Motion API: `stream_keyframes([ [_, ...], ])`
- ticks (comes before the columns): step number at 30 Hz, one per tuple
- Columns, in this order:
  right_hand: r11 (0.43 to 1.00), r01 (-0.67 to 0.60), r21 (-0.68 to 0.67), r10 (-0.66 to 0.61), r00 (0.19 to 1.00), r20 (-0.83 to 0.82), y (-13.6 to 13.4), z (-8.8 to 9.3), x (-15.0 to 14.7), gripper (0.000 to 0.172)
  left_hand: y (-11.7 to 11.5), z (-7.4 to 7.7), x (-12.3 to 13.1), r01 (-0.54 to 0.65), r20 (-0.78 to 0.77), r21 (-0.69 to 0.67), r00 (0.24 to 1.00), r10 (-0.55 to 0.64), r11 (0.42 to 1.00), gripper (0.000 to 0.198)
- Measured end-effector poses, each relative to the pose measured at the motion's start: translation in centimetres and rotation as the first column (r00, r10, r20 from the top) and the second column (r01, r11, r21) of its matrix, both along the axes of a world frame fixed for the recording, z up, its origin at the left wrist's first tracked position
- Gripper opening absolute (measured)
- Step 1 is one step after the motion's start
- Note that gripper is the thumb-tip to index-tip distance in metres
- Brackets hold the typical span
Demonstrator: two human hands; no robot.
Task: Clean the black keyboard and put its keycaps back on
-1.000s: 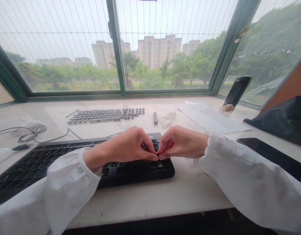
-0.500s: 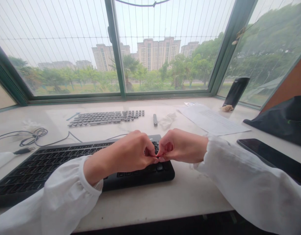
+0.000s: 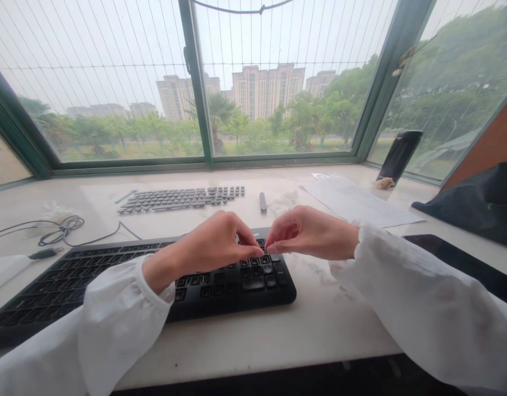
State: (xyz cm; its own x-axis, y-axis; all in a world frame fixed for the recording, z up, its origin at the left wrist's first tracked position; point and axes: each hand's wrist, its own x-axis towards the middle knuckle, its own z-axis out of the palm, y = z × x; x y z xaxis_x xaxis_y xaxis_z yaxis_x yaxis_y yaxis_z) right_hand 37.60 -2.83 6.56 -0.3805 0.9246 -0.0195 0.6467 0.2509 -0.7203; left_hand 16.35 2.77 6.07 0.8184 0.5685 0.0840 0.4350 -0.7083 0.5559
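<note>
A black computer keyboard (image 3: 232, 286) lies on the white stone desk (image 3: 253, 344), and its right end shows below my hands. My left hand (image 3: 214, 247) is curled over its upper right keys, fingertips down on them. My right hand (image 3: 309, 234) hovers beside it, its fingertips at the same keys. Whether either hand pinches something small is hidden by the fingers. White puffed sleeves cover both forearms. Beyond the keyboard, several loose black keycaps (image 3: 181, 199) lie in rows on the desk.
A coiled black cable (image 3: 63, 228) lies left of the keyboard. Behind my hands are a small dark cylinder (image 3: 263, 202), crumpled tissue (image 3: 283, 201) and a paper sheet (image 3: 360, 201). On the right are a black bottle (image 3: 399, 157), a dark tablet or phone (image 3: 455, 258) and a dark bag (image 3: 476, 209).
My fingertips, pressed together a moment ago, have parted a little. My right hand has shifted up and to the right, and more of the keyboard's right end now shows.
</note>
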Motion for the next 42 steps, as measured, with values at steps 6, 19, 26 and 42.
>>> stream_keyframes([
  [6, 0.992, 0.04, 0.116, -0.037, 0.999, -0.026, -0.2, 0.4, -0.1, 0.03, 0.3, 0.5, -0.1, -0.12, 0.091, 0.094, 0.99, 0.112, 0.988, 0.028],
  [19, 0.839, -0.398, 0.371, 0.3, 0.907, 0.296, 0.2, -1.1, -0.7, 0.013, 1.4, 0.0, -0.4, -0.122, 0.12, 0.162, 0.987, 0.103, 0.979, 0.027],
  [26, 0.82, -0.421, 0.386, 0.325, 0.9, 0.29, 0.3, -1.4, -0.6, 0.013, 1.5, 0.5, -0.6, -0.172, 0.149, 0.199, 0.978, 0.144, 0.965, 0.022],
  [42, 0.832, -0.411, 0.371, 0.326, 0.905, 0.273, 0.0, -1.0, -0.5, 0.018, 3.5, -0.2, -1.5, -0.352, 0.11, 0.419, 0.935, 0.338, 0.837, 0.021],
])
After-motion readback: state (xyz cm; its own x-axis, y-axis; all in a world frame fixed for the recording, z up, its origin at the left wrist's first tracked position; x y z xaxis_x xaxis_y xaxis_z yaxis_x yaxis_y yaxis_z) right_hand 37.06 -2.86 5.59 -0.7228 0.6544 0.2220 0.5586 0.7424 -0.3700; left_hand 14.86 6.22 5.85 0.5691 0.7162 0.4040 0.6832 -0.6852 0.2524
